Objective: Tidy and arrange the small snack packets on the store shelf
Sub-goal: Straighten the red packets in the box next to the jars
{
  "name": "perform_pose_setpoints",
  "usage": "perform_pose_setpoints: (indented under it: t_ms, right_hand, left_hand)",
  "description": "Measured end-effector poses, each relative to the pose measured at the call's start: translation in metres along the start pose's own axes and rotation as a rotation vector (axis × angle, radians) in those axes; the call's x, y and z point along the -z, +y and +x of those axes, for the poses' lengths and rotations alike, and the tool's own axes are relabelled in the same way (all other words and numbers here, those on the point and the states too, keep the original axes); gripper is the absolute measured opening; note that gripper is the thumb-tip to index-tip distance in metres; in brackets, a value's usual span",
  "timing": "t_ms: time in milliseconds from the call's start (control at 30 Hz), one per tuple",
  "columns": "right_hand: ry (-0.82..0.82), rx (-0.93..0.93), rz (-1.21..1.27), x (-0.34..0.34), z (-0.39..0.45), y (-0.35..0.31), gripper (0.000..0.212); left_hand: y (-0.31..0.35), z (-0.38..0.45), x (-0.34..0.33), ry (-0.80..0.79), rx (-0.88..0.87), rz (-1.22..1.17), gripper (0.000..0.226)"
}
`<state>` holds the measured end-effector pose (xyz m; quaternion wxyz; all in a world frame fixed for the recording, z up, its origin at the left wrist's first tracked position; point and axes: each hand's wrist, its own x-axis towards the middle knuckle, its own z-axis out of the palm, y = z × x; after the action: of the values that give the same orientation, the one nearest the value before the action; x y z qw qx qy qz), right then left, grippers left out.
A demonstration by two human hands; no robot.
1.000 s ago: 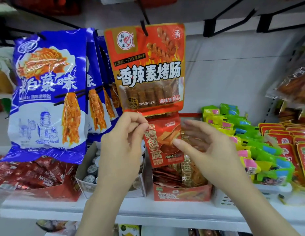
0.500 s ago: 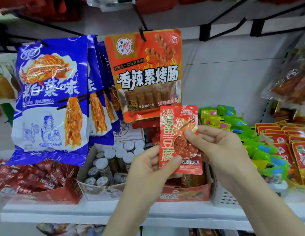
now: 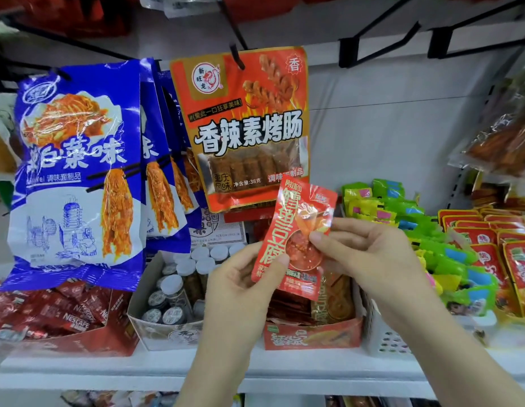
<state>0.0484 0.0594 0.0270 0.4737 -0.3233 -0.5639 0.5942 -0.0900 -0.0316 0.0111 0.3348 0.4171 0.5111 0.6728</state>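
- Since half a second ago, the red packet [image 3: 293,239] has tipped so that its top leans to the right, and both hands have stayed on it in front of the shelf [image 3: 79,368].
- The left hand [image 3: 240,292] pinches the packet's lower left edge between thumb and fingers.
- The right hand [image 3: 364,257] pinches the packet's right edge near its middle, thumb on the front face.
- The packet is held in the air, above the red box [image 3: 311,336] of like packets that stands on the shelf.
- The packet's top corner overlaps the bottom edge of the orange bag [image 3: 243,127], which hangs from a black hook [image 3: 235,51].
- Blue bags [image 3: 76,171] hang in a row to the left of the orange bag.
- Just left of the red box stands a carton [image 3: 164,330] of small white-capped jars [image 3: 179,289].
- Further left, dark red Nescafe sachets [image 3: 50,312] lie in a heap in a red tray.
- To the right of the red box is a white basket [image 3: 384,336] holding green packets [image 3: 437,239].
- Beyond the green packets, rows of red-and-yellow packets [image 3: 502,254] stand upright at the right edge of the view.
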Motion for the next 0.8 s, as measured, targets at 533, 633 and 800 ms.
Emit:
perform_pose_setpoints:
  t_ms: [533, 633, 800]
  right_hand:
    - [0.014, -0.057, 0.085, -0.001, -0.005, -0.01, 0.038]
    - [0.042, -0.03, 0.114, 0.0, -0.002, -0.011, 0.037]
    - [-0.013, 0.007, 0.092, -0.001, -0.001, -0.008, 0.037]
  left_hand:
    - [0.0, -0.006, 0.006, -0.13, -0.461, 0.707, 0.059]
    - [0.001, -0.006, 0.007, -0.206, -0.152, 0.298, 0.083]
    - [-0.002, -0.005, 0.006, -0.283, 0.187, -0.257, 0.096]
